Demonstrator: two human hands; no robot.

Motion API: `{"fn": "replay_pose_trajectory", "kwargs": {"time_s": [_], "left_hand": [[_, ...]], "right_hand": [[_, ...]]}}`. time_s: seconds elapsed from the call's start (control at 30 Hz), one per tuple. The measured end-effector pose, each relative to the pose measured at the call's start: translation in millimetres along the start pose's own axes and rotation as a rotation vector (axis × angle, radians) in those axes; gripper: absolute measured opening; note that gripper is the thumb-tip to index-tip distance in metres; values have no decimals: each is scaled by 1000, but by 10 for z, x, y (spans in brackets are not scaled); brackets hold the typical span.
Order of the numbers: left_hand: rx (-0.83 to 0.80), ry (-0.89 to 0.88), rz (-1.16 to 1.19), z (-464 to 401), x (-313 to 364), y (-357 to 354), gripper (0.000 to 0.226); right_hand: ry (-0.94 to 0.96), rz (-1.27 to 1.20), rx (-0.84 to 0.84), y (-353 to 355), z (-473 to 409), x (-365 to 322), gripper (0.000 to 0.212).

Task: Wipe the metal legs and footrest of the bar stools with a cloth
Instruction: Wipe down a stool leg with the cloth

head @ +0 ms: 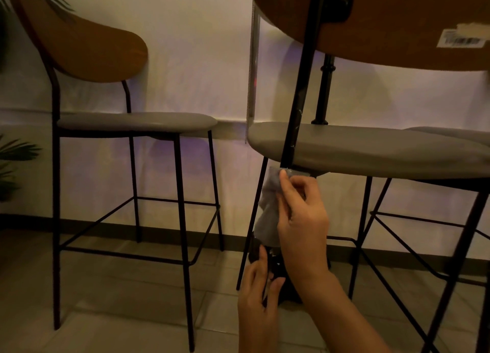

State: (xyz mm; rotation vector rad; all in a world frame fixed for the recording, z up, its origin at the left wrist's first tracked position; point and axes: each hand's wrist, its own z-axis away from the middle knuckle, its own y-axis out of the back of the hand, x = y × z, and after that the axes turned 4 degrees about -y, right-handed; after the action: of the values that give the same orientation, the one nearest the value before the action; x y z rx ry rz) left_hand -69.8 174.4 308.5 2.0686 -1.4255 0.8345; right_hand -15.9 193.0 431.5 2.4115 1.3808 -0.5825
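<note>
Close in front of me stands a bar stool (371, 151) with a grey seat and a brown wooden back. Its black metal rear leg (297, 113) runs down past the seat edge. My right hand (302, 220) grips a grey cloth (267, 206) wrapped around that leg just under the seat. Lower down, my left hand (257, 286) holds the same leg, fingers curled round it. The leg between my hands is mostly hidden by the cloth and my right hand.
A second bar stool (132, 121) with thin black legs and a footrest frame (127, 254) stands to the left against a pale wall. Part of a third stool (450, 132) shows at the right. Plant leaves (16, 151) poke in at the far left. The floor is tiled.
</note>
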Motion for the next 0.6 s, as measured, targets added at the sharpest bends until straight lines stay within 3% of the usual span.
{"fn": "replay_pose_trajectory", "kwargs": {"time_s": [0.17, 0.3, 0.6], "left_hand": [[57, -12, -7, 28, -33, -9, 53], [62, 16, 33, 49, -63, -20, 56], [130, 51, 43, 197, -145, 11, 38]], "right_hand": [[171, 218, 143, 123, -304, -182, 28], [163, 182, 165, 128, -683, -296, 27], [210, 257, 9, 35, -584, -163, 32]]}}
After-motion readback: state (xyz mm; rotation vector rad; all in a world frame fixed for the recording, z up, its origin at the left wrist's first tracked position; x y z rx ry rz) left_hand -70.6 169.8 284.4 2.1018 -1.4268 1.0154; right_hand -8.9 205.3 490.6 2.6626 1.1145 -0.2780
